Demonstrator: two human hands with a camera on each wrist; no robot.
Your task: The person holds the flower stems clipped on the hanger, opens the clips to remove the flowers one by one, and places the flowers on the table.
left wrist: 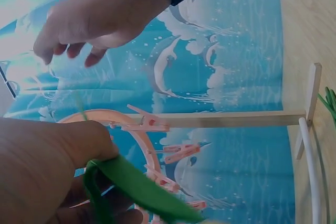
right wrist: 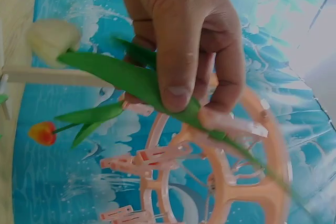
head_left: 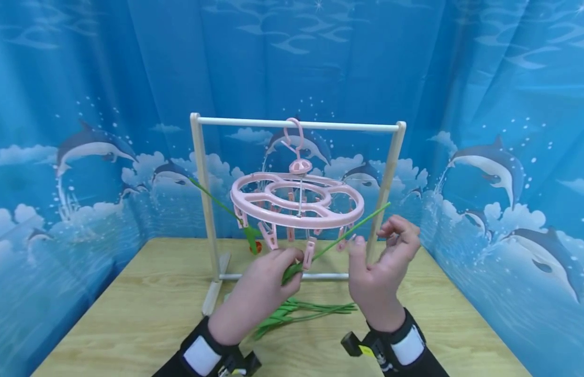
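Note:
A pink round clip hanger (head_left: 296,201) hangs by its hook from a wooden rack (head_left: 348,125). My left hand (head_left: 292,264) pinches the green leaf and stem of an artificial flower (head_left: 348,233) just under the hanger's front clips. The stem slants up to the right. In the right wrist view the left hand (right wrist: 184,40) grips the leaf (right wrist: 121,74), with a cream tulip head (right wrist: 52,38) at its end. My right hand (head_left: 371,235) hovers beside the stem with loose fingers and holds nothing. An orange tulip (head_left: 256,246) hangs from a clip on the hanger's left side.
Several more green stems (head_left: 301,311) lie on the wooden table (head_left: 132,303) below my hands. The rack's feet stand at mid-table. Blue dolphin curtains close in the back and both sides.

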